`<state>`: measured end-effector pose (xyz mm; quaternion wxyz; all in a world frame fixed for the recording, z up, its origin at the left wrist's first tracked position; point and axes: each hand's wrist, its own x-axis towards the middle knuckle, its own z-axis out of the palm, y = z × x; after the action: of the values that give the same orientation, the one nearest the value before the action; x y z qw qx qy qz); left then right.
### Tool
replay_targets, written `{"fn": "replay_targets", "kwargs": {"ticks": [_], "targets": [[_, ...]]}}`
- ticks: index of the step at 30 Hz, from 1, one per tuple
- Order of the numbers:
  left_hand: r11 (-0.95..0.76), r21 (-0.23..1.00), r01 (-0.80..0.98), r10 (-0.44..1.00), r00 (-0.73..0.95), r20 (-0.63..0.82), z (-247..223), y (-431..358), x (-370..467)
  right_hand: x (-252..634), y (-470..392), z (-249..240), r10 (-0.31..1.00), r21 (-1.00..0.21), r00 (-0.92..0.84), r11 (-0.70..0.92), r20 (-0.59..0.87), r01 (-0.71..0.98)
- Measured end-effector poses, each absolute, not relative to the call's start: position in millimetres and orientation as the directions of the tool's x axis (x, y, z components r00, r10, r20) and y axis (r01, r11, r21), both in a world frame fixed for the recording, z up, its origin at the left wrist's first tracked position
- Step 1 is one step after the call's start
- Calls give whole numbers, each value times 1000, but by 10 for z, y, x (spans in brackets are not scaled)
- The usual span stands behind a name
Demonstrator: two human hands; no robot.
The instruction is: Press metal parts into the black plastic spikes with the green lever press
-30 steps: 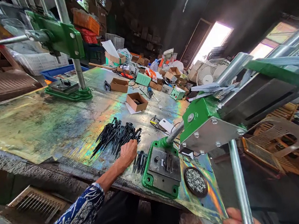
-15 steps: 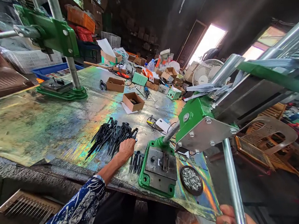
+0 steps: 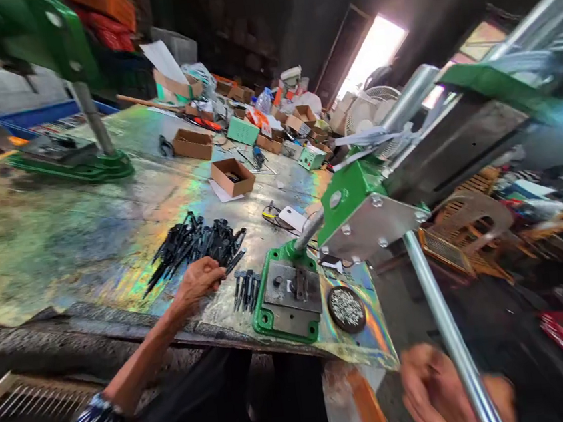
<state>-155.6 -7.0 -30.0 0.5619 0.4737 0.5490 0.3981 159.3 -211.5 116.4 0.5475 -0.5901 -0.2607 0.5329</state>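
My left hand [image 3: 202, 278] is closed on a slim black tapered stake [image 3: 235, 263], just in front of a loose pile of such black stakes [image 3: 189, 244]. Several more black stakes [image 3: 247, 290] lie side by side between that hand and the base plate [image 3: 290, 297] of a green hand press. My right hand [image 3: 430, 383] is low on the right, beyond the table edge, behind the press's metal lever rod [image 3: 447, 321]. Its fingers look curled but are blurred; whether they touch the rod I cannot tell. A round dark dish [image 3: 346, 309] of small metal pieces sits right of the press.
The green press head [image 3: 351, 203] leans over its base. Another green press [image 3: 74, 155] stands at the far left. A small cardboard box [image 3: 232, 178], a white card [image 3: 292, 218] and cluttered boxes [image 3: 297, 125] lie farther back. Chairs [image 3: 486, 219] stand at the right.
The view has shifted. My left hand has drawn back from the pile toward the table's front edge, with a black stake now showing in its fingers. My right hand has come further into view.
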Motion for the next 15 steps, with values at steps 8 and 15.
{"fn": "replay_targets", "kwargs": {"ticks": [8,15], "targets": [[403,900,-169,912,161,-378,-331,-428,-1803,2058,-1602,-94,796,-929,580,-329,-175,171],[429,893,-136,897,179,-404,-471,-618,-1743,2219,-1419,-624,793,-658,603,-497,-80,566]]}}
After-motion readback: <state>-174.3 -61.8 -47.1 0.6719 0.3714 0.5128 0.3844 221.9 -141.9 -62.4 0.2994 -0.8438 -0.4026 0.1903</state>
